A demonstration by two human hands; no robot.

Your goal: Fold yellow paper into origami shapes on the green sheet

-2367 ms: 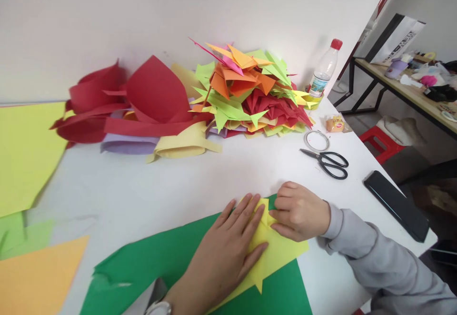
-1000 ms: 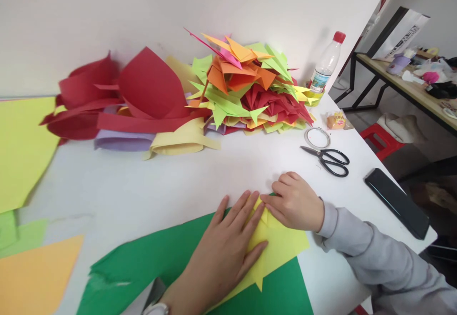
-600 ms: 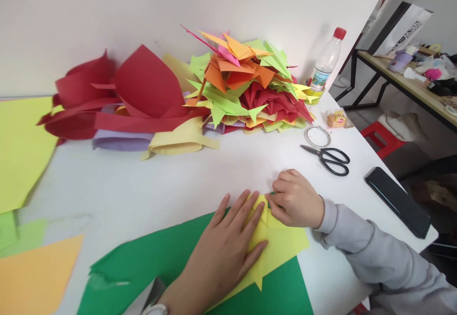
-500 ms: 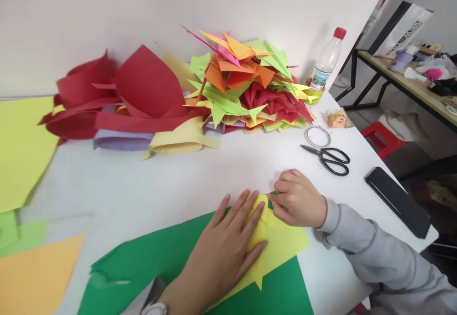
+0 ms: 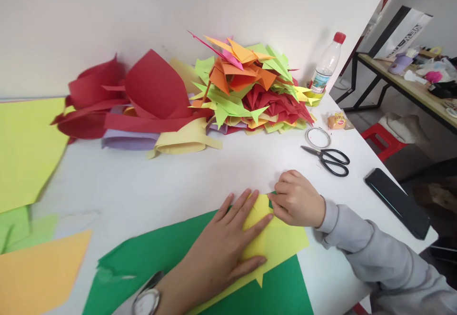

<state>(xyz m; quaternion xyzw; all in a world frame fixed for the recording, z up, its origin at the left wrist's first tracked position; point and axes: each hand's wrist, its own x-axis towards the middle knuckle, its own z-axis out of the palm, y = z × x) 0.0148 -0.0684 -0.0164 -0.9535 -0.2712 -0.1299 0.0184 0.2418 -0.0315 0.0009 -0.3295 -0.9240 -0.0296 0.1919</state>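
My left hand (image 5: 224, 248) lies flat with fingers spread on a folded yellow paper (image 5: 282, 243), pressing it onto a green sheet (image 5: 157, 262) on the white table (image 5: 160, 182). A watch (image 5: 144, 300) is on that wrist. My right hand (image 5: 298, 200), in a grey sleeve, is curled with its fingertips pinching and pressing the yellow paper's upper fold beside my left fingertips.
A heap of folded paper cranes (image 5: 250, 86) and curled red, lilac and pale yellow paper (image 5: 143, 101) lie at the back. Scissors (image 5: 328, 159), a tape ring (image 5: 317, 138), a bottle (image 5: 326, 67), a wrapped snack (image 5: 336, 121) and a black phone (image 5: 396, 201) sit right. Yellow-green (image 5: 24, 148) and orange (image 5: 39, 272) sheets lie left.
My left hand has turned slightly, its fingers sliding right across the yellow paper toward my right hand. The right hand has stayed pressing the fold. The view shifted a little.
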